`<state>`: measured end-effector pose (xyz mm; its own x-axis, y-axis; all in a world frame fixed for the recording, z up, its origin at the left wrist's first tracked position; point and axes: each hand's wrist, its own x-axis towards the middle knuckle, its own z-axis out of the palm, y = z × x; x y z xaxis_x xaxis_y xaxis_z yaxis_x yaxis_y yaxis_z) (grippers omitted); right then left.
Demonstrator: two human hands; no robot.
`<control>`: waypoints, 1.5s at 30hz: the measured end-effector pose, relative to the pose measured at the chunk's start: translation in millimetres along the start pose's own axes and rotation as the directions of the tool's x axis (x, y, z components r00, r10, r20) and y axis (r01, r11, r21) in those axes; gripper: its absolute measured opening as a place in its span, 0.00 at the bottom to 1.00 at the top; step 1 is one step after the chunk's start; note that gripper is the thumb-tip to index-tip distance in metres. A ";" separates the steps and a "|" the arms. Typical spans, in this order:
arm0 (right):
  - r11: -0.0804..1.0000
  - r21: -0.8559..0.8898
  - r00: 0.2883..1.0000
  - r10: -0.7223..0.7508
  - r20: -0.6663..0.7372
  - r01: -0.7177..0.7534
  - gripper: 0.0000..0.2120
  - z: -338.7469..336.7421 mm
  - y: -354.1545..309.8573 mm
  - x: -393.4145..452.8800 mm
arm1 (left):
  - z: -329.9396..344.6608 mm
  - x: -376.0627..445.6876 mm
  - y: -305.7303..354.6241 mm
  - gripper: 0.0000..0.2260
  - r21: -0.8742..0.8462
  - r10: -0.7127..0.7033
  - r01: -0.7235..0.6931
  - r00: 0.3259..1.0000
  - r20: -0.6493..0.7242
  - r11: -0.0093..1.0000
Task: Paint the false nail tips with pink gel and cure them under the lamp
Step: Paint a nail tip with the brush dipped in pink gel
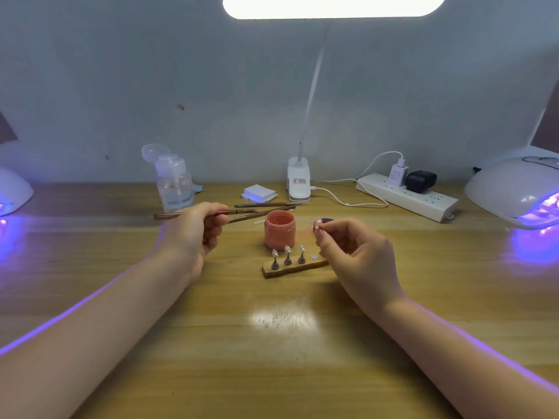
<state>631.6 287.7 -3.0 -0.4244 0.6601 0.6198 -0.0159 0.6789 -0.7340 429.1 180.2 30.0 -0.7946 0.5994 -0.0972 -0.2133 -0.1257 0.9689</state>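
Item: gel-painting station, mid-task. Nearest lay the wooden holder strip (295, 267), just below the right hand (357, 255), carrying 3 upright stands with nail tips (288, 255) and 1 bare disc (315, 257) at its right end. The right hand pinched 1 nail tip on its stand (321, 222) between thumb and fingertips, raised above that bare spot. The left hand (196, 229) was clenched around 1 brush (211, 213), bristle end pointing toward the open jar of pink gel (279, 229), which stood between the 2 hands and just behind the strip. Risks, as judged: a loose pinch could drop the lifted tip onto the table (287, 343); a brush overloaded at the jar could drip gel onto the strip; wet gel could smear against the pinching fingers. Beyond the jar: 2 further tools (269, 204), 1 stack of wipes (259, 193), 1 pump bottle (174, 182), 1 desk lamp base (299, 182), 1 power strip (406, 196). Well outside either grip, 2 curing lamps glowed violet, 1 left (13, 192), 1 right (514, 189).
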 end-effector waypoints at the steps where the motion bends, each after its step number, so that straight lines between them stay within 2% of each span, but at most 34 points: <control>1: 0.999 0.027 1.000 0.027 0.005 -0.027 0.02 1.2 -0.9 -0.4 | -0.7 -5.1 -2.4 0.07 0.018 0.093 -0.093 0.996 0.002 0.996; 4: 0.994 0.075 0.997 0.072 0.021 -0.073 0.02 4.3 -2.9 -1.9 | -0.9 -28.2 -8.5 0.07 0.100 0.399 -0.410 0.910 0.117 0.906; 6: 0.991 0.098 0.996 0.085 0.018 -0.087 0.03 5.0 -3.7 -2.7 | 2.0 -45.9 -9.0 0.05 0.107 0.519 -0.548 0.828 0.213 0.830; 10: 0.990 0.111 0.996 0.089 0.011 -0.090 0.05 6.0 -4.8 -3.3 | 11.3 -73.6 -14.4 0.07 0.155 0.543 -0.636 0.742 0.393 0.756; 15: 0.991 0.108 0.997 0.078 0.004 -0.078 0.04 6.6 -3.0 -3.7 | 15.4 -88.9 -18.7 0.08 0.236 0.605 -0.740 0.658 0.448 0.630; 19: 0.993 0.098 0.998 0.063 0.004 -0.063 0.06 7.2 -3.1 -4.0 | 16.0 -89.7 -20.7 0.09 0.287 0.601 -0.764 0.636 0.485 0.577; 25: 0.995 0.083 0.998 0.056 0.017 -0.057 0.03 7.0 -1.8 -4.4 | 12.8 -87.7 -21.0 0.07 0.237 0.590 -0.738 0.656 0.471 0.631; 32: 0.997 0.059 0.999 0.051 0.013 -0.052 0.02 6.9 -0.1 -4.1 | 13.6 -87.1 -22.9 0.07 0.263 0.599 -0.770 0.624 0.501 0.582; 38: 0.999 0.043 1.000 0.026 0.002 -0.026 0.03 7.5 0.0 -4.2 | 14.1 -86.8 -22.9 0.09 0.277 0.609 -0.759 0.642 0.466 0.589; 42: 0.999 0.033 1.000 0.005 -0.012 -0.004 0.04 8.0 0.8 -4.2 | 12.4 -87.3 -24.5 0.09 0.260 0.597 -0.774 0.618 0.511 0.578; 45: 1.000 0.024 1.000 -0.014 -0.011 0.014 0.04 8.1 1.0 -4.2 | 11.6 -87.5 -23.6 0.09 0.240 0.614 -0.769 0.624 0.482 0.593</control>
<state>626.1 283.0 -8.6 -0.4143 0.6541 0.6329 -0.0441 0.6801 -0.7318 510.3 139.9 18.2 -0.3532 0.6782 0.6445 0.6205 -0.3458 0.7039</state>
